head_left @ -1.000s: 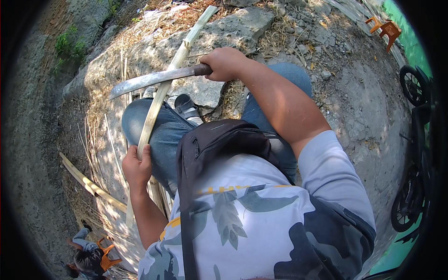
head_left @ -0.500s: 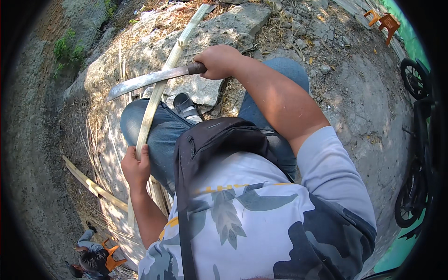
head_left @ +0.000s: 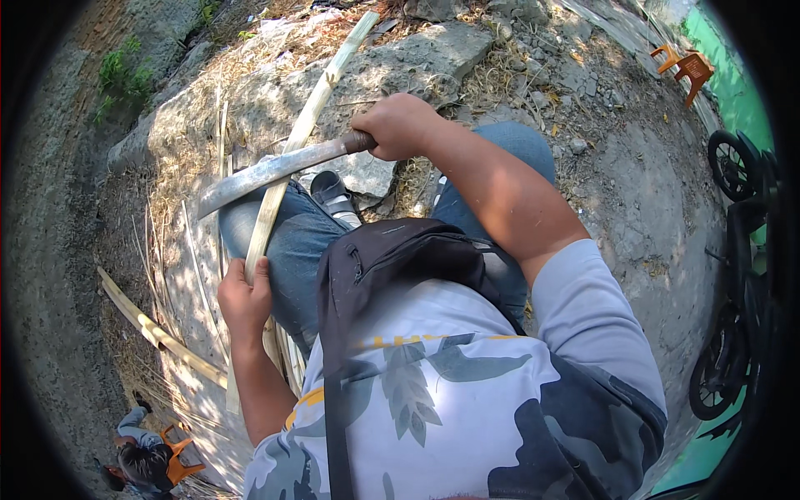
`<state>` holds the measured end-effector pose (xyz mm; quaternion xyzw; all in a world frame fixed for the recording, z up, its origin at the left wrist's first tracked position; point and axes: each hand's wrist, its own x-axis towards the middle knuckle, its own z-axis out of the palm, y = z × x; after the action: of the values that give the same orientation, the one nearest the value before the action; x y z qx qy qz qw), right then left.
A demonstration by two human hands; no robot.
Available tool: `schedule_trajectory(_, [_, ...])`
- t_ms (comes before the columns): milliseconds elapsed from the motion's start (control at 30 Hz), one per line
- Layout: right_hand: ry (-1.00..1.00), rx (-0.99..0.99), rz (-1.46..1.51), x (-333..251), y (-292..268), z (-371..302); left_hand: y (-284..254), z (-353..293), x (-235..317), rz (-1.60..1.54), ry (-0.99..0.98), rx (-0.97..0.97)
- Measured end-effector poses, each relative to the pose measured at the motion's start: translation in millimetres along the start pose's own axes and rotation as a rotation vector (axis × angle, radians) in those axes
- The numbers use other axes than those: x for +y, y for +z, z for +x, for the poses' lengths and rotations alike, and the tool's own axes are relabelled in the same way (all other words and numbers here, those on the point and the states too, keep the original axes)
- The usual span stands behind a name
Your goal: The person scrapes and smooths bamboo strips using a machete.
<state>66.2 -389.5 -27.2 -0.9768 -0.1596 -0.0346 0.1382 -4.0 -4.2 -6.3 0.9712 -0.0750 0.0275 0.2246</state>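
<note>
My left hand (head_left: 245, 293) is closed around a long pale bamboo strip (head_left: 315, 102) near its lower part, beside my left knee. The strip slants up and away to the right, over a rock, and shows a node partway along. In my right hand (head_left: 395, 125) is the dark handle of a machete (head_left: 258, 175). Its broad, scuffed metal blade points left and lies across the strip, between the node and my left hand. The strip's other end shows below my left wrist.
More bamboo pieces (head_left: 158, 331) lie on the ground at left. A person (head_left: 143, 458) sits by an orange chair (head_left: 180, 457) at lower left. Rocks (head_left: 425, 67) lie ahead. Orange plastic chairs (head_left: 693, 73) and a motorbike (head_left: 737, 275) stand at right. A black bag (head_left: 400, 258) hangs across my front.
The machete blade has slid along the bamboo strip toward my left hand, and its tip has dropped. My right hand moved slightly nearer. My left hand keeps its hold.
</note>
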Motion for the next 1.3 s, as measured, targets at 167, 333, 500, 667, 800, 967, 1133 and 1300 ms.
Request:
schedule_trajectory(167, [0.114,-0.005,-0.004,15,-7,3,5,-3,-6,-0.047,0.036,0.037])
schedule_trajectory(333, [0.367,0.031,0.181,47,-10,3,-1,2,4,-0.057,0.027,-0.015])
schedule_trajectory(500, [0.157,0.012,0.104,19,0,-2,-1,4,-1,-0.049,0.056,-0.005])
schedule_trajectory(667, [-0.113,0.029,-0.054,6,3,7,-5,4,-3,-0.058,0.035,-0.050])
schedule_trajectory(800, [0.153,0.081,0.030,48,-22,5,1,1,-10,-0.092,0.086,-0.016])
schedule_trajectory(967, [0.269,0.028,0.106,39,-36,6,1,4,-14,-0.138,0.112,-0.047])
schedule_trajectory(1133, [-0.123,-0.030,-0.105,-1,-43,12,0,7,-19,-0.225,0.086,-0.085])
schedule_trajectory(1300, [-0.021,-0.021,-0.087,17,-27,9,7,2,-23,-0.216,0.111,-0.036])
